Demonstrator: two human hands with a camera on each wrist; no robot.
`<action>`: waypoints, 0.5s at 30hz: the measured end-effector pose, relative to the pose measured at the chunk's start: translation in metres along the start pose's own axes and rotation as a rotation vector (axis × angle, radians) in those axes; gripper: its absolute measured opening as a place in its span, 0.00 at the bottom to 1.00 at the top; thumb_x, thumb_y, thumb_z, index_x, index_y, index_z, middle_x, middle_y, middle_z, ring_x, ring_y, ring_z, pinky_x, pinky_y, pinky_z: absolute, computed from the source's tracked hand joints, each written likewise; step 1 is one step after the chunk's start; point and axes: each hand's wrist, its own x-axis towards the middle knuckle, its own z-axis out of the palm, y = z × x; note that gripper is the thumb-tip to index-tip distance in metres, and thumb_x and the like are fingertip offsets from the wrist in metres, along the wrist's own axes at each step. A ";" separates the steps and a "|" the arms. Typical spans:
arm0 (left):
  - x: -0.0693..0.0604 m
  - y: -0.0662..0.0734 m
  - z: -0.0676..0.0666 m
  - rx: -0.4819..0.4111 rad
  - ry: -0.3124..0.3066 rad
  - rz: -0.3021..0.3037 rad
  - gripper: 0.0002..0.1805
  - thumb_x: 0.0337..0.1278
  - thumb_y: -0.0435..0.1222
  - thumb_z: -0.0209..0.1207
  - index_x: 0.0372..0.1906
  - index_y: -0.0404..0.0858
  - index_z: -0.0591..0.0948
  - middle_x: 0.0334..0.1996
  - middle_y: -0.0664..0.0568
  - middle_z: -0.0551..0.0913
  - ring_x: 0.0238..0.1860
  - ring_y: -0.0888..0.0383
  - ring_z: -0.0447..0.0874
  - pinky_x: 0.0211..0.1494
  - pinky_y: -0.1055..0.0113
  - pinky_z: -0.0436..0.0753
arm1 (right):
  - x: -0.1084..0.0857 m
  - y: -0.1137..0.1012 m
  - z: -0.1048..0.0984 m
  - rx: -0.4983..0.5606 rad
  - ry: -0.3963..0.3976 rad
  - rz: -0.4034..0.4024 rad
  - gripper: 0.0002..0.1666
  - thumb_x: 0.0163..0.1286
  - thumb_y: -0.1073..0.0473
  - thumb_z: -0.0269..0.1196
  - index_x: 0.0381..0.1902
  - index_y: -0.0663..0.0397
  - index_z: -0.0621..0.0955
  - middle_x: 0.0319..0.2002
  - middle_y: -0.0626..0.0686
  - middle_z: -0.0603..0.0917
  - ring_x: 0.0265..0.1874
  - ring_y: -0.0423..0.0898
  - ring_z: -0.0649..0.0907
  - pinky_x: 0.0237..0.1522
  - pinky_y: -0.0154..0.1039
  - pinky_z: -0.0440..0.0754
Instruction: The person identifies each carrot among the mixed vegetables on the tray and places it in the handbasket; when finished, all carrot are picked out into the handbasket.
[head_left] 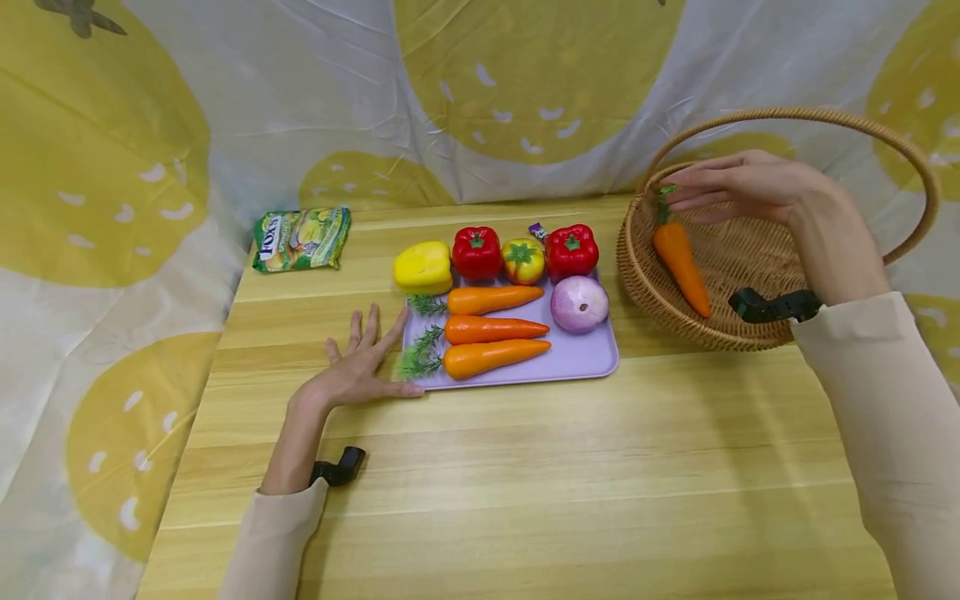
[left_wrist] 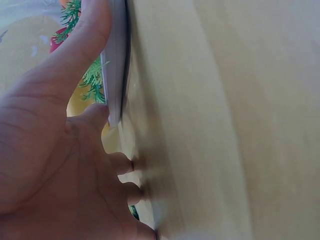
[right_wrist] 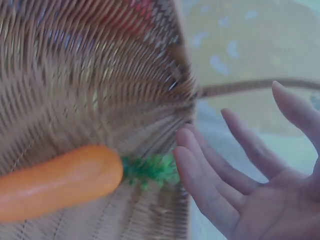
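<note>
One splayed left hand (head_left: 358,368) touches tray (head_left: 577,358); outstretched right hand (head_left: 757,185) beside carrot (head_left: 681,262)

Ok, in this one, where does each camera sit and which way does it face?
Head: worn on the head, facing forward and down at the tray and basket; the left hand, right hand and both sleeves show.
Left wrist: worn there, facing the tray's edge and tabletop; the left hand shows.
Right wrist: worn there, facing into the basket; the right hand shows.
Head and right wrist both show the carrot inside the basket.
</note>
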 end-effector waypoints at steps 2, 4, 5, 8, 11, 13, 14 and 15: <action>0.001 -0.001 0.002 -0.017 0.008 0.008 0.67 0.52 0.66 0.69 0.84 0.63 0.34 0.81 0.36 0.17 0.79 0.32 0.08 0.66 0.17 0.20 | -0.005 -0.001 0.007 -0.009 -0.001 -0.029 0.15 0.81 0.51 0.56 0.59 0.38 0.85 0.52 0.40 0.90 0.52 0.37 0.88 0.52 0.36 0.88; 0.001 -0.002 0.003 -0.037 0.015 0.022 0.67 0.51 0.68 0.68 0.84 0.64 0.34 0.81 0.35 0.17 0.79 0.32 0.08 0.66 0.17 0.19 | -0.011 -0.002 0.014 -0.043 0.008 -0.061 0.17 0.81 0.51 0.57 0.62 0.41 0.82 0.54 0.39 0.89 0.53 0.36 0.88 0.53 0.34 0.87; 0.000 -0.003 0.004 -0.049 0.022 0.028 0.67 0.50 0.69 0.68 0.84 0.64 0.34 0.81 0.35 0.17 0.79 0.32 0.08 0.66 0.17 0.18 | -0.014 -0.002 0.019 -0.073 0.014 -0.077 0.19 0.81 0.51 0.57 0.65 0.43 0.80 0.55 0.39 0.88 0.53 0.36 0.88 0.53 0.33 0.87; -0.002 -0.002 0.004 -0.069 0.028 0.045 0.67 0.49 0.71 0.67 0.84 0.65 0.35 0.81 0.34 0.17 0.79 0.31 0.08 0.64 0.16 0.18 | -0.027 -0.002 0.035 -0.202 0.036 -0.143 0.28 0.81 0.49 0.57 0.74 0.49 0.72 0.59 0.37 0.84 0.55 0.33 0.86 0.54 0.30 0.85; -0.004 0.000 0.003 -0.062 0.024 0.029 0.67 0.49 0.70 0.67 0.84 0.64 0.35 0.81 0.35 0.18 0.79 0.32 0.09 0.66 0.17 0.19 | -0.040 -0.004 0.055 -0.304 0.062 -0.224 0.31 0.81 0.49 0.58 0.76 0.50 0.69 0.63 0.39 0.81 0.56 0.34 0.85 0.53 0.28 0.84; -0.004 0.002 0.001 -0.039 0.012 0.015 0.67 0.51 0.68 0.68 0.84 0.62 0.35 0.81 0.36 0.17 0.79 0.32 0.09 0.66 0.17 0.20 | -0.048 -0.006 0.070 -0.327 0.074 -0.278 0.30 0.80 0.50 0.58 0.76 0.47 0.70 0.67 0.42 0.78 0.58 0.35 0.84 0.55 0.27 0.83; -0.004 0.002 0.001 -0.028 0.008 0.006 0.67 0.51 0.67 0.69 0.84 0.62 0.34 0.81 0.36 0.17 0.79 0.33 0.08 0.67 0.18 0.20 | -0.051 -0.007 0.078 -0.333 0.079 -0.297 0.30 0.80 0.50 0.59 0.76 0.45 0.71 0.68 0.44 0.78 0.59 0.36 0.83 0.55 0.26 0.82; -0.004 0.002 0.001 -0.019 0.005 -0.002 0.67 0.52 0.66 0.69 0.84 0.61 0.34 0.81 0.37 0.17 0.80 0.33 0.08 0.67 0.18 0.20 | -0.053 -0.008 0.087 -0.335 0.079 -0.314 0.30 0.79 0.50 0.60 0.76 0.42 0.71 0.69 0.44 0.78 0.60 0.37 0.83 0.56 0.25 0.81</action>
